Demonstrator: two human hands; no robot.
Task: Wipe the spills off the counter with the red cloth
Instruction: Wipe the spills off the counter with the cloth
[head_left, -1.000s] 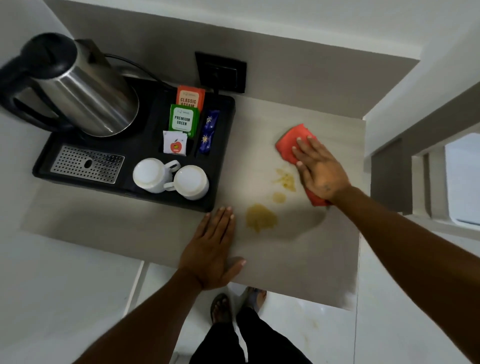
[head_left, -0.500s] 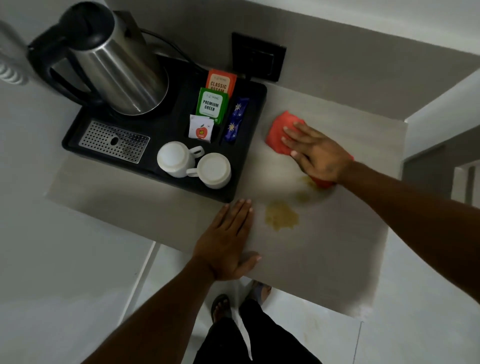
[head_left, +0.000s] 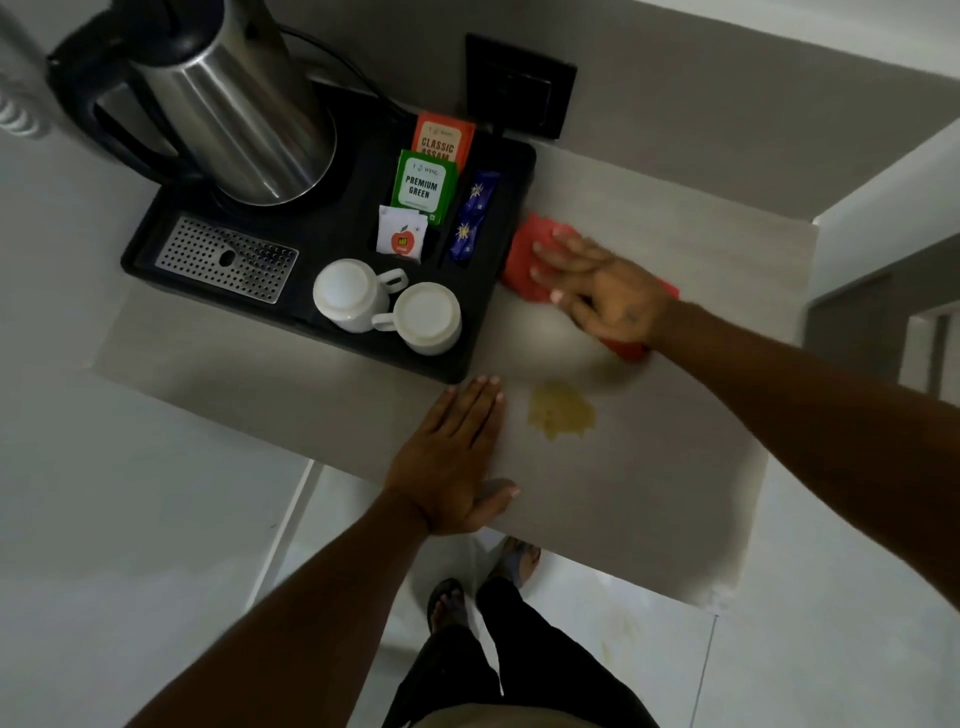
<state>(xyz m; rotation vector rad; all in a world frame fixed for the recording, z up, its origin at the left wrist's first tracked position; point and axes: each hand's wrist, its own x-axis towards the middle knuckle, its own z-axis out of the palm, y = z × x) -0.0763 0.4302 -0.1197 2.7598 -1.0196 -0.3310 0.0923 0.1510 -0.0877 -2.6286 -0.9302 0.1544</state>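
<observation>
My right hand (head_left: 602, 291) presses flat on the red cloth (head_left: 524, 249), which lies on the grey counter (head_left: 649, 478) against the right edge of the black tray (head_left: 498, 332). A yellowish spill (head_left: 561, 410) sits on the counter below the cloth, apart from it. My left hand (head_left: 452, 457) rests flat with fingers together on the counter's front edge, just left of the spill, holding nothing.
The black tray holds a steel kettle (head_left: 228, 104), a perforated drip plate (head_left: 226, 260), two upturned white cups (head_left: 353, 301), and tea sachets (head_left: 426, 187). A black wall socket (head_left: 519, 85) is behind. The counter ends at the right (head_left: 769, 415) and front edges.
My right hand has slid the red cloth leftward across the counter up to the tray, passing over the smaller upper stains, which no longer show. My left hand has stayed put.
</observation>
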